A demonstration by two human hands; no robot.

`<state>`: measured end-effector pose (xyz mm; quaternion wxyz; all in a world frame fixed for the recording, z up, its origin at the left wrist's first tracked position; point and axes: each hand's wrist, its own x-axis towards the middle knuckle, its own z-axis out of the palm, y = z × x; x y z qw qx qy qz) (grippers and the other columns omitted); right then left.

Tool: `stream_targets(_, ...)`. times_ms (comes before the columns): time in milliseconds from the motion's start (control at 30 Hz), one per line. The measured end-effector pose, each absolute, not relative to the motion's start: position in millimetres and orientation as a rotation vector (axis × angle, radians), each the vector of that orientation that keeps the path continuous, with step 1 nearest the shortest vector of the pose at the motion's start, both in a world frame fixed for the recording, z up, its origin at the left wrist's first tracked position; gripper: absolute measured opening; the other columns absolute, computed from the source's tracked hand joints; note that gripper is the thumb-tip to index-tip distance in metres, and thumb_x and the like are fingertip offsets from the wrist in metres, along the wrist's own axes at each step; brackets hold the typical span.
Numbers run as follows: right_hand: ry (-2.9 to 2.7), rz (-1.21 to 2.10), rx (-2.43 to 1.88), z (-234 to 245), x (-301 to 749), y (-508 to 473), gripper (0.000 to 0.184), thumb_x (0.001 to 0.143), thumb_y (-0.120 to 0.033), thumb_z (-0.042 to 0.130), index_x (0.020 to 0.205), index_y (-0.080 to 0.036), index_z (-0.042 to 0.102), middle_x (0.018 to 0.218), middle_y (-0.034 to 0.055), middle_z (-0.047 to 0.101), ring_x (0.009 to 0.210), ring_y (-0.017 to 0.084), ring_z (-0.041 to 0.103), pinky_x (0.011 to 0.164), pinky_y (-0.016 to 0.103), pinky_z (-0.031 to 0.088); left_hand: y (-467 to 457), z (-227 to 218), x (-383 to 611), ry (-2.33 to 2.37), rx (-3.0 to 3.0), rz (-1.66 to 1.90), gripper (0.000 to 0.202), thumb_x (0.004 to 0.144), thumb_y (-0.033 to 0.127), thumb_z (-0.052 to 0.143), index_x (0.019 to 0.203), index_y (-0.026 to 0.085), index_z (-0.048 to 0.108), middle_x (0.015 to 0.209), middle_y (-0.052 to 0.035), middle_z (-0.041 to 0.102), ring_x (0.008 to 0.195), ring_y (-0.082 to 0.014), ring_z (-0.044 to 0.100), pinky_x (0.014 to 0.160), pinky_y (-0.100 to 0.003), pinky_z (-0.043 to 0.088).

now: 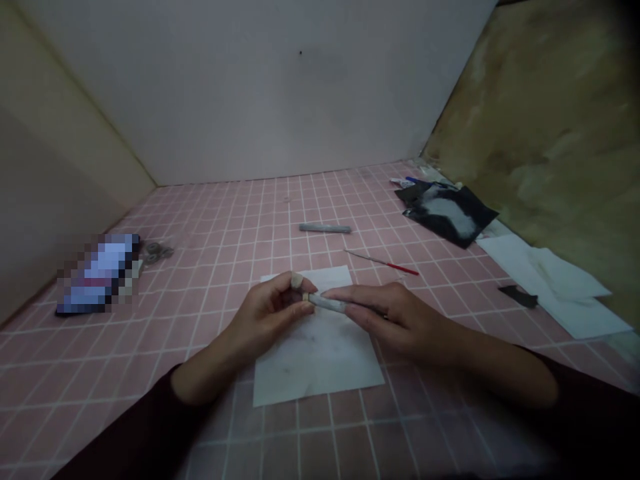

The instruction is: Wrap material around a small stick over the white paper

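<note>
Above a white sheet of paper (320,367), both my hands meet at a slim grey stick (327,303). My right hand (395,310) grips the stick's right part between thumb and fingers. At the stick's left end, my left hand (270,310) pinches a small pale yellowish piece (306,298); its exact shape is too small to make out. A beige covering (297,281) wraps a fingertip of the left hand. Farther back lies a second grey stick (325,228). A thin tool with a red handle (403,269) rests beyond my right hand.
A phone (100,277) lies at the left, partly blurred, with small grey rolls (157,250) beside it. At the right are dark dusty sheets (450,213), a small dark scrap (519,295) and white papers (555,287). Walls bound the pink checked surface (225,227).
</note>
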<state>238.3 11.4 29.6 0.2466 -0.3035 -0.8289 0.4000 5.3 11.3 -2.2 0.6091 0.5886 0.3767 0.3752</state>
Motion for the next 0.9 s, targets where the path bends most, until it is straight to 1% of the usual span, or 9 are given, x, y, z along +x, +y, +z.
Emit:
stream_targets(200, -2.541, 0.76, -0.756, 30.0, 240.7, 4.5, 0.041, 0.095, -0.018, 0.039, 0.136, -0.017, 0.045, 0.104, 0.0086, 0.069, 0.086, 0.017, 0.066, 0.076, 0.03, 0.049, 16.4, -0.9, 1.6, 0.822, 1.185, 0.779, 0.021, 0.074, 0.017, 0.073, 0.091, 0.015, 0.061, 0.083, 0.0005, 0.062, 0.075, -0.0094, 0.059, 0.069, -0.02, 0.045)
stream_targets(333, -2.704, 0.442, -0.685, 23.3, 240.1, 0.5, 0.047, 0.091, -0.012, 0.037, 0.138, -0.008, 0.04, 0.089, 0.0114, 0.069, 0.079, 0.021, 0.065, 0.069, 0.034, 0.05, 19.2, -2.3, -2.2, 0.773, 1.127, 0.741, 0.022, 0.075, 0.015, 0.072, 0.095, 0.015, 0.063, 0.087, -0.0009, 0.065, 0.077, -0.0096, 0.061, 0.072, -0.021, 0.046)
stream_targets(400, -2.728, 0.36, -0.681, 21.2, 239.1, -1.2, 0.049, 0.09, -0.009, 0.035, 0.14, -0.007, 0.038, 0.085, 0.0109, 0.069, 0.076, 0.022, 0.064, 0.067, 0.035, 0.05, 20.3, -1.6, -4.5, 0.753, 1.12, 0.716, 0.022, 0.075, 0.015, 0.072, 0.096, 0.014, 0.063, 0.085, -0.0011, 0.065, 0.076, -0.0091, 0.061, 0.071, -0.02, 0.045)
stream_targets(433, -2.722, 0.369, -0.687, 21.2, 238.4, -2.2, 0.05, 0.091, -0.01, 0.035, 0.14, -0.008, 0.037, 0.087, 0.0108, 0.069, 0.077, 0.021, 0.065, 0.068, 0.036, 0.05, 20.6, -0.5, -5.8, 0.742, 1.124, 0.699, 0.021, 0.075, 0.015, 0.072, 0.095, 0.014, 0.063, 0.083, -0.0007, 0.064, 0.074, -0.0086, 0.06, 0.069, -0.019, 0.045)
stream_targets(500, -2.676, 0.45, -0.722, 23.9, 236.9, -4.0, 0.048, 0.093, -0.013, 0.034, 0.141, -0.011, 0.035, 0.1, 0.0121, 0.069, 0.085, 0.021, 0.065, 0.074, 0.036, 0.051, 20.6, 2.7, -8.0, 0.726, 1.139, 0.681, 0.019, 0.076, 0.015, 0.071, 0.093, 0.014, 0.062, 0.08, 0.0003, 0.062, 0.071, -0.0076, 0.059, 0.066, -0.018, 0.044)
stream_targets(567, -2.61, 0.551, -0.788, 29.2, 235.2, -5.7, 0.046, 0.095, -0.017, 0.035, 0.141, -0.011, 0.035, 0.119, 0.0146, 0.064, 0.095, 0.022, 0.065, 0.08, 0.037, 0.051, 19.7, 6.3, -8.8, 0.724, 1.156, 0.68, 0.018, 0.077, 0.015, 0.07, 0.092, 0.014, 0.06, 0.079, 0.0002, 0.062, 0.07, -0.0076, 0.058, 0.065, -0.018, 0.044)
stream_targets(633, -2.574, 0.673, -0.862, 35.2, 233.8, -6.7, 0.045, 0.095, -0.019, 0.036, 0.139, -0.012, 0.037, 0.126, 0.0145, 0.06, 0.098, 0.022, 0.065, 0.083, 0.038, 0.051, 18.1, 9.4, -8.0, 0.743, 1.165, 0.682, 0.017, 0.077, 0.014, 0.069, 0.092, 0.014, 0.06, 0.08, -0.0003, 0.062, 0.071, -0.008, 0.058, 0.065, -0.018, 0.044)
stream_targets(767, -2.565, 0.925, -0.93, 41.3, 232.5, -6.8, 0.042, 0.094, -0.019, 0.039, 0.137, -0.018, 0.041, 0.116, 0.0098, 0.066, 0.092, 0.02, 0.066, 0.08, 0.034, 0.051, 14.2, 12.1, -4.2, 0.783, 1.155, 0.707, 0.018, 0.076, 0.013, 0.069, 0.092, 0.014, 0.06, 0.081, -0.0005, 0.062, 0.071, -0.0089, 0.058, 0.064, -0.019, 0.044)
stream_targets(900, -2.606, 0.888, -0.96, 38.4, 232.7, -5.9, 0.041, 0.093, -0.017, 0.038, 0.133, -0.014, 0.046, 0.105, 0.0125, 0.068, 0.086, 0.021, 0.066, 0.077, 0.035, 0.05, 12.2, 12.7, -3.5, 0.836, 1.145, 0.689, 0.019, 0.076, 0.012, 0.069, 0.092, 0.014, 0.06, 0.081, -0.0002, 0.062, 0.072, -0.0091, 0.058, 0.065, -0.02, 0.043)
